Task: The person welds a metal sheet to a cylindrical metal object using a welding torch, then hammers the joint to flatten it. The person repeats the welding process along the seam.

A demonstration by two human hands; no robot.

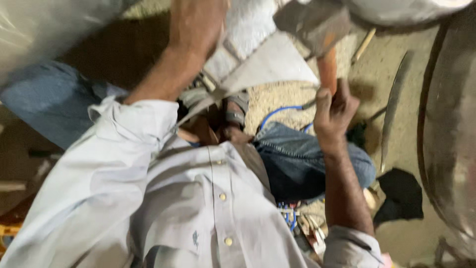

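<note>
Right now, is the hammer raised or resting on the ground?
Raised: the right hand holds the hammer by its orange handle, head up above the metal sheet.

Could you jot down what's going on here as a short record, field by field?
View: head camera looking down the person's own body, picture blurred
Right hand: closed around an orange handle
Hammer head: grey block at the top of that handle, raised
Left hand: up at the top edge, on a pale metal sheet
Clothing: light blue shirt, blue jeans
Nearby: large round metal vessel on the right, blue wire on the ground
</note>
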